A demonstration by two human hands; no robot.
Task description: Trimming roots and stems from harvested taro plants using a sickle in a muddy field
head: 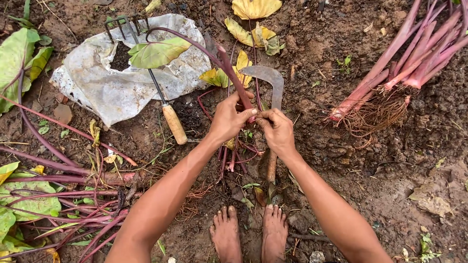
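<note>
Fingers of the left hand [228, 119] and right hand [278, 130] close in a pinching grip on the base of a reddish-purple taro stalk [234, 73], held above bare soil. It looks light, fleshy and bendable, likely slick with mud; the thick base is the firmest hold. Its green leaf [157, 52] droops over a white sack [97, 83]. A sickle [275, 92] lies partly hidden behind the hands, so fingertip contact is hard to make out.

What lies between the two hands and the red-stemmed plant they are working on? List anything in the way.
Nothing visible does. The left hand and the right hand both already grip the red stem near its base. The sickle lies on the soil behind the hands, and the hand fork lies apart to the left, on the plastic sheet.
</note>
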